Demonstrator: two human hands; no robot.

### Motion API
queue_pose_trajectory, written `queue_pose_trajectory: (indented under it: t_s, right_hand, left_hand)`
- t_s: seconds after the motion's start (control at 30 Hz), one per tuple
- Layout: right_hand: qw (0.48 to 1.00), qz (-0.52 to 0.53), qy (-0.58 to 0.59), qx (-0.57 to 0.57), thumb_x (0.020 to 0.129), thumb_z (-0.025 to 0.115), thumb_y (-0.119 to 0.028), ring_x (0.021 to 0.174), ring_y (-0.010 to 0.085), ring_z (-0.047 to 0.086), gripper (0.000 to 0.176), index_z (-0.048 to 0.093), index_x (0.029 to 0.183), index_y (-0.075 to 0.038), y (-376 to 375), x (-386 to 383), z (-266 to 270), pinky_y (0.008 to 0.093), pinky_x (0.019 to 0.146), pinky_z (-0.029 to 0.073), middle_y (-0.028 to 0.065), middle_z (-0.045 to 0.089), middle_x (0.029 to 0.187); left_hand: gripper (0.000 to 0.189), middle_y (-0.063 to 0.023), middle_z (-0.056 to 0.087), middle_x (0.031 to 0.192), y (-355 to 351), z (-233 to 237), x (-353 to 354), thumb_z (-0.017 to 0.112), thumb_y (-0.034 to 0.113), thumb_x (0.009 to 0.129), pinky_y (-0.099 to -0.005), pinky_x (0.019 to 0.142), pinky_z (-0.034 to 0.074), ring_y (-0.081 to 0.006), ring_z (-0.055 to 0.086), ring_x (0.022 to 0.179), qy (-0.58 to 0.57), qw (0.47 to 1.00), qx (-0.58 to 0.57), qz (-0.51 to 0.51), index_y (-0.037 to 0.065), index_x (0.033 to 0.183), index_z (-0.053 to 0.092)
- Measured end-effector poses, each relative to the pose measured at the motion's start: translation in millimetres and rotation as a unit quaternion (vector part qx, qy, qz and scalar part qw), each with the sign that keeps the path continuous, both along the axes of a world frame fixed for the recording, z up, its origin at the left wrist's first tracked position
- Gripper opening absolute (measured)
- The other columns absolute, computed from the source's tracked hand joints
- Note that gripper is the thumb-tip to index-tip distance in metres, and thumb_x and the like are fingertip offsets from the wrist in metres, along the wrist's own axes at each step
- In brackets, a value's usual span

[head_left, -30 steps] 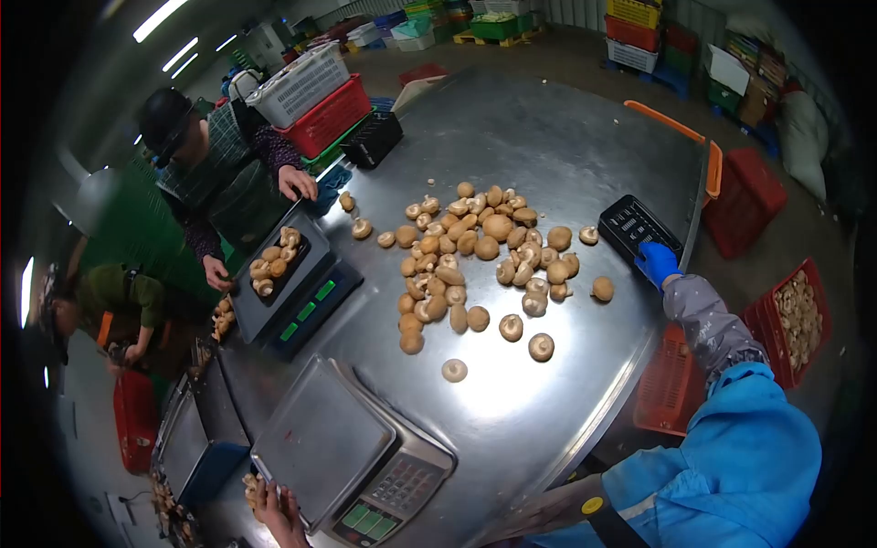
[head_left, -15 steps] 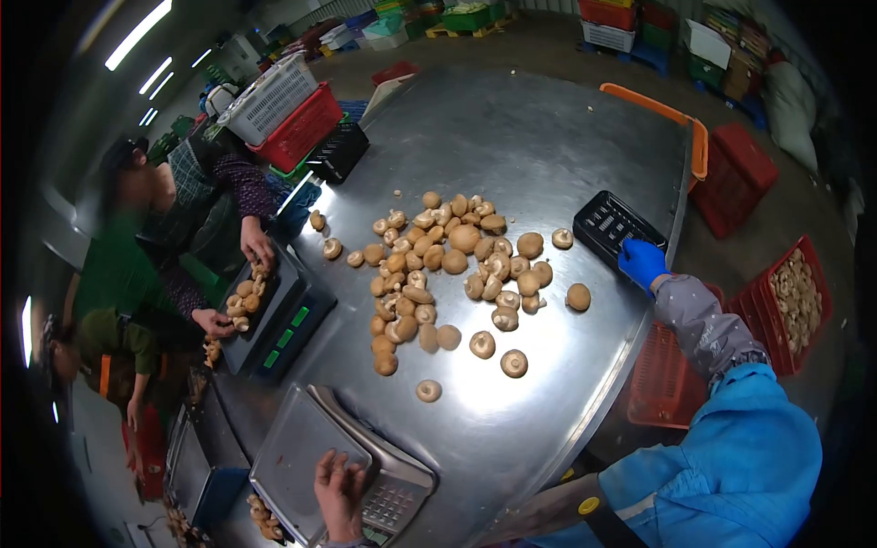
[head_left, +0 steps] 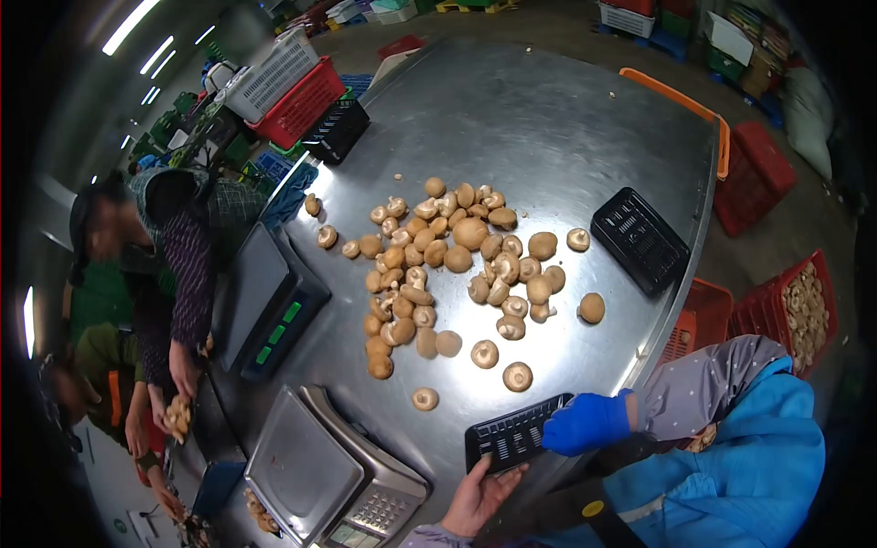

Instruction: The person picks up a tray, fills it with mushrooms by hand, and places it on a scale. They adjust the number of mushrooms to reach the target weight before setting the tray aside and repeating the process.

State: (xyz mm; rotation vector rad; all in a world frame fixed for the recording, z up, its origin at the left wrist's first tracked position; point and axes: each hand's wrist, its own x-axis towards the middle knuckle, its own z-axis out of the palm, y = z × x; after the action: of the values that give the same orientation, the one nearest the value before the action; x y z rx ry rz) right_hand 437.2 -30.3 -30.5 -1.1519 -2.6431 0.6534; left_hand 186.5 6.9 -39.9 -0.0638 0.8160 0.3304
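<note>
A black slotted tray [head_left: 512, 437] is over the table's near edge. My right hand [head_left: 585, 424], in a blue glove, grips its right end. My bare left hand [head_left: 482, 498] is at its lower left edge, thumb against the rim and fingers at the underside. Another black tray [head_left: 641, 241] lies on the right side of the metal table [head_left: 512, 100]. Loose brown mushrooms [head_left: 470, 234] are spread over the middle of the table. Left of my left hand stands a scale [head_left: 306, 466] with a bare platform.
A second scale [head_left: 274, 306] with green displays stands at the left. Beyond it a person [head_left: 187, 265] holds mushrooms [head_left: 178, 417]; another person's arms show below. Stacked crates [head_left: 297, 102] stand at the back left. A red crate of mushrooms [head_left: 804, 306] is at the right.
My right hand has brought one black tray nearer, while another stays on the table. My left hand has moved right from the scale to the tray. The person opposite has moved mushrooms off their scale.
</note>
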Motion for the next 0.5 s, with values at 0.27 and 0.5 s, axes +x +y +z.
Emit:
queue_pose_trajectory:
  t_s: [0.27, 0.5]
  right_hand:
    - [0.849, -0.359, 0.224, -0.317, 0.077, 0.062, -0.044, 0.085, 0.0190, 0.058, 0.040, 0.057, 0.103, -0.013, 151.6, 92.9, 37.2, 0.0320, 0.075, 0.047, 0.0071, 0.059, 0.096]
    - [0.861, -0.462, 0.205, -0.055, 0.070, 0.060, -0.055, 0.105, 0.0297, 0.052, 0.065, 0.050, 0.120, -0.016, 333.7, 180.1, -55.6, 0.0389, 0.089, 0.042, 0.0137, 0.054, 0.113]
  left_hand:
    - [0.028, -0.0296, 0.050, 0.099, 102.7, -59.5, 79.8, 0.038, 0.002, 0.086, -0.0329, 0.073, 0.055, -0.0351, 0.057, 0.085, 0.005, 0.994, -0.047, 0.095, -0.017, 0.107, 0.035]
    - [0.026, -0.0289, 0.051, 0.101, 123.5, -74.6, 94.3, 0.036, -0.001, 0.086, -0.0337, 0.073, 0.054, -0.0358, 0.057, 0.085, 0.027, 0.995, -0.032, 0.094, -0.015, 0.108, 0.036]
